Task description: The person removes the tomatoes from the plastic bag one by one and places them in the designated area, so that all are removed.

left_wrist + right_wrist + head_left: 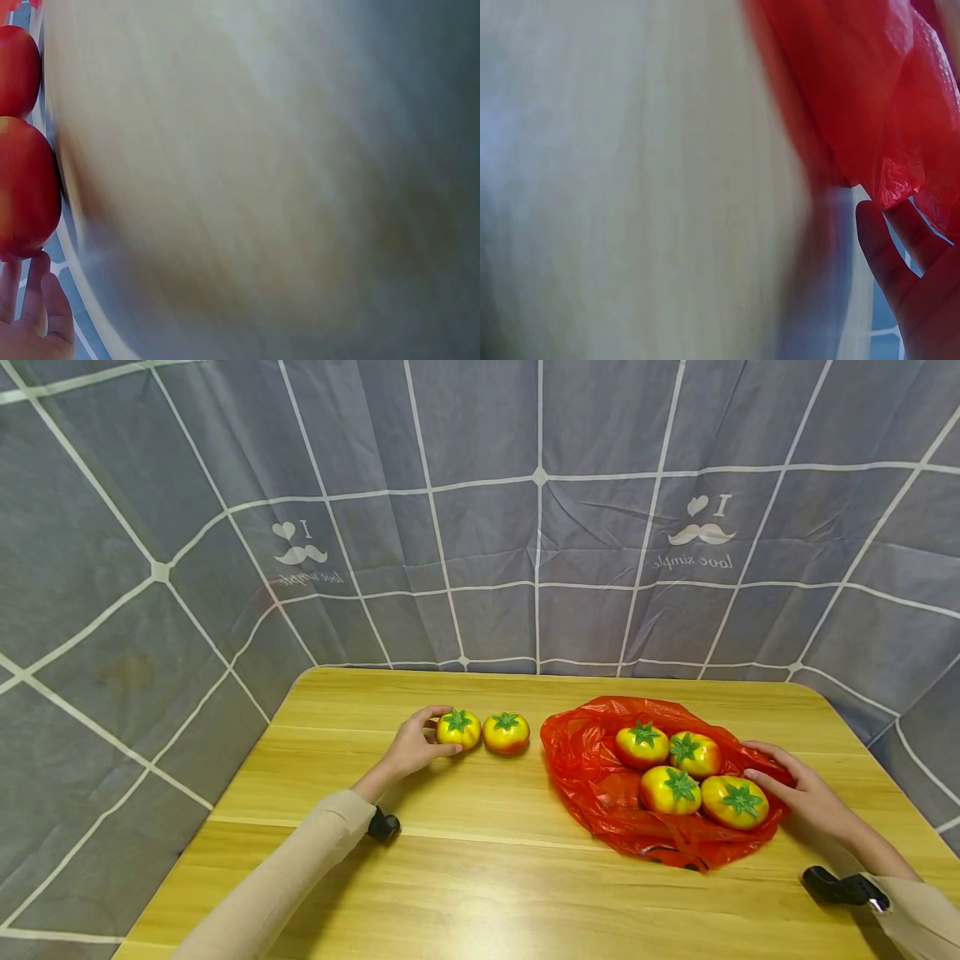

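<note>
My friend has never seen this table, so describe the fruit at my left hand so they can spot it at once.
On the wooden table, find the red bag, then look left of it to a side-by-side pair. Pick the left fruit, yellow with a green leafy top; unlike its neighbour, it has your left hand around it.

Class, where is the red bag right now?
In the head view, the red bag lies right of centre on the table, under four fruits, beside the right hand.

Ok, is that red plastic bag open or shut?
Open: the red plastic bag lies spread, leaving four round yellow-red fruits uncovered.
</note>
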### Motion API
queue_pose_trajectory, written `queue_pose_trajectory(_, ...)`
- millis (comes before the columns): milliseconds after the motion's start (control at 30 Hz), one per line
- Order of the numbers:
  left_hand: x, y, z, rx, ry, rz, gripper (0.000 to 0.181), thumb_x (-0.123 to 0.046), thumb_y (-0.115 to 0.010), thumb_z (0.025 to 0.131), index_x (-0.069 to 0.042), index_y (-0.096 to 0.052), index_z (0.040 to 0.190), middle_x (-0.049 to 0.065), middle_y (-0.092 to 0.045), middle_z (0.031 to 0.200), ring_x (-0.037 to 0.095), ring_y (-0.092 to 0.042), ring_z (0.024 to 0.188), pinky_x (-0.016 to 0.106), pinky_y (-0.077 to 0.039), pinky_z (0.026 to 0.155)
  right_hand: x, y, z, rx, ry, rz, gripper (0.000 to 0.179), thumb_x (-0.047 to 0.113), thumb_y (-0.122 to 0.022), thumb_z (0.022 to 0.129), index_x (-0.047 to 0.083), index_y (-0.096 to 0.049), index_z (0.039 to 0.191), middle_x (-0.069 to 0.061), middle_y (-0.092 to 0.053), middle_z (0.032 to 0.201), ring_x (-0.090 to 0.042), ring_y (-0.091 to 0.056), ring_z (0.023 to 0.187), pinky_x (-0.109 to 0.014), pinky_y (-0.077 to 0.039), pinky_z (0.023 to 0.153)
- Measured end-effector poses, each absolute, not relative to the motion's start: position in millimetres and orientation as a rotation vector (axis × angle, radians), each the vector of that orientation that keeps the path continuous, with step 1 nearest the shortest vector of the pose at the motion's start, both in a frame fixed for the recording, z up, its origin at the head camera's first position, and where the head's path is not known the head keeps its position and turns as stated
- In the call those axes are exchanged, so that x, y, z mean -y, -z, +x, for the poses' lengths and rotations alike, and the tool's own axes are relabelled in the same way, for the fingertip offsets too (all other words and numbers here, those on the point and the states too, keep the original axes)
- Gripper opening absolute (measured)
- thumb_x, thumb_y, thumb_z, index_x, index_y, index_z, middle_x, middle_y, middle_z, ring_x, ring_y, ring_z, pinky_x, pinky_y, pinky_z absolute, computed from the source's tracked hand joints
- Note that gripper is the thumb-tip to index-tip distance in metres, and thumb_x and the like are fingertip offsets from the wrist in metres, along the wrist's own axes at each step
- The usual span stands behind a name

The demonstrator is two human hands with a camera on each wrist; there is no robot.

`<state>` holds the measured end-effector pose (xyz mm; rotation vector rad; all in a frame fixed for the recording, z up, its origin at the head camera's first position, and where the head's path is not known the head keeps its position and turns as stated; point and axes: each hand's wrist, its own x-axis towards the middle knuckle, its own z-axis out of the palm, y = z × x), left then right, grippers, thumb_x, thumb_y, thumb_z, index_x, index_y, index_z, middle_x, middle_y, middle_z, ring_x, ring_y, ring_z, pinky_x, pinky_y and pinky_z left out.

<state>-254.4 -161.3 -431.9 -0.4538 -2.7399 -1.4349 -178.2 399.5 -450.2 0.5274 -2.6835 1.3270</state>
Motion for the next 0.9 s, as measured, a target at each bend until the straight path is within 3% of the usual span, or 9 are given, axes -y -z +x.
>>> queue_pose_trajectory(667, 166, 427, -254, 2.730, 1.489, -0.395, 0.065, -0.010, -0.079, 0.077, -0.004, -0.051, 0.135, 0.020, -0.049, 0.139, 0.039, -0.054, 0.117, 0.046, -0.051, 0.094, -399, 452, -179, 2.675, -1.305, 0.534, 0.043, 0.001, -0.054, 0.094, -0.003, -0.043, 0.136, 0.038, -0.043, 0.120, 0.025, -0.040, 0.107, 0.003, -0.035, 0.081)
queue_pose_trajectory(900, 167, 416, -254, 2.667, 1.521, -0.379, 0.064, -0.011, -0.078, 0.079, -0.003, -0.050, 0.136, 0.022, -0.049, 0.139, 0.040, -0.049, 0.121, 0.051, -0.046, 0.097, -399, 452, -179, 2.669, -1.304, 0.539, 0.043, 0.000, -0.055, 0.094, -0.003, -0.043, 0.136, 0.038, -0.044, 0.120, 0.025, -0.039, 0.108, 0.003, -0.034, 0.081)
